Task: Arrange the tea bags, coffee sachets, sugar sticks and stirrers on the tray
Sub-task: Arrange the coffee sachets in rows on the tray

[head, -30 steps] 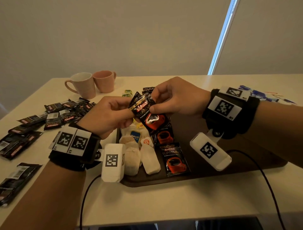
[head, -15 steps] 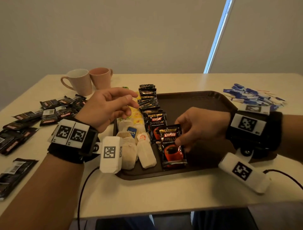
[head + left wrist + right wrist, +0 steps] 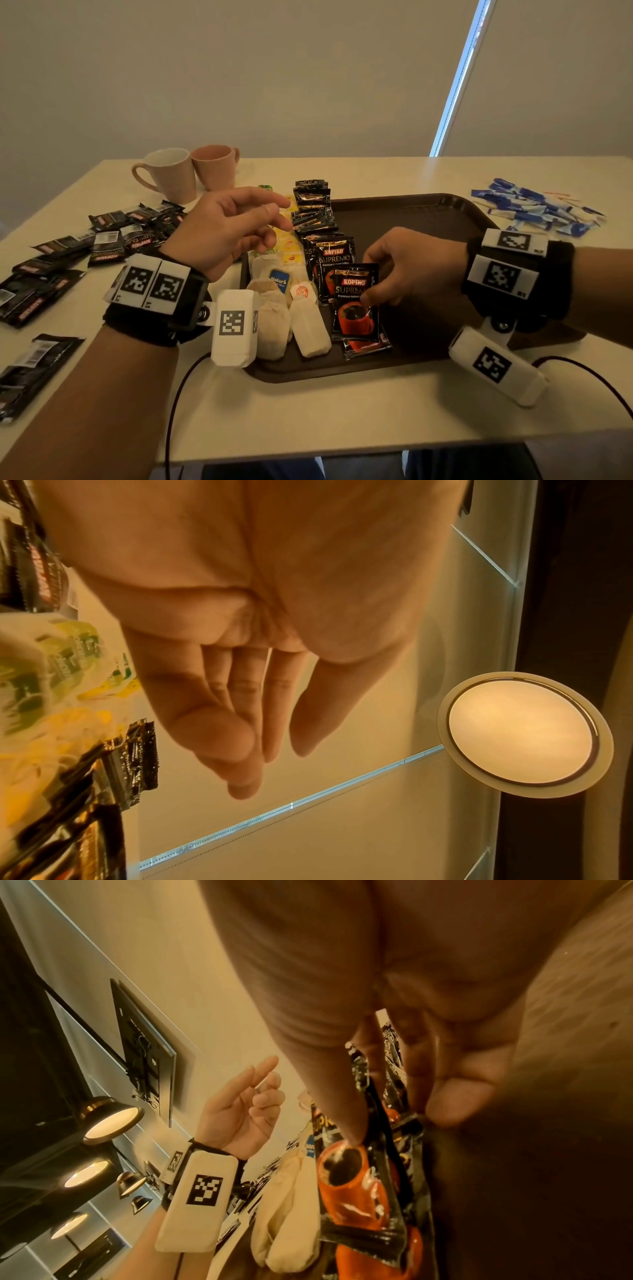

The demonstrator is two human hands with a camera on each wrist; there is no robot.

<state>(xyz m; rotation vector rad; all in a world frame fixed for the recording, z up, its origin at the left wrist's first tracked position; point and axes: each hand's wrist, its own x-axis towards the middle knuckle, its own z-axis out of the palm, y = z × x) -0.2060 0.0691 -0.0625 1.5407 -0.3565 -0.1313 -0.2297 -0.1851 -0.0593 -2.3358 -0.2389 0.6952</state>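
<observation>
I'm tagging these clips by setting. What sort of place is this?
Probably an office pantry or meeting room: a plain pale table against a roller blind, two mugs, and a brown serving tray of coffee sachets.

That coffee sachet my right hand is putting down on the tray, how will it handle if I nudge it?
The coffee sachet looks like glossy foil, so it will probably slide easily. It is flat and thin, so it should not roll or tip. It overlaps another sachet beneath it, so a nudge from the right hand may shift both on the tray.
</observation>
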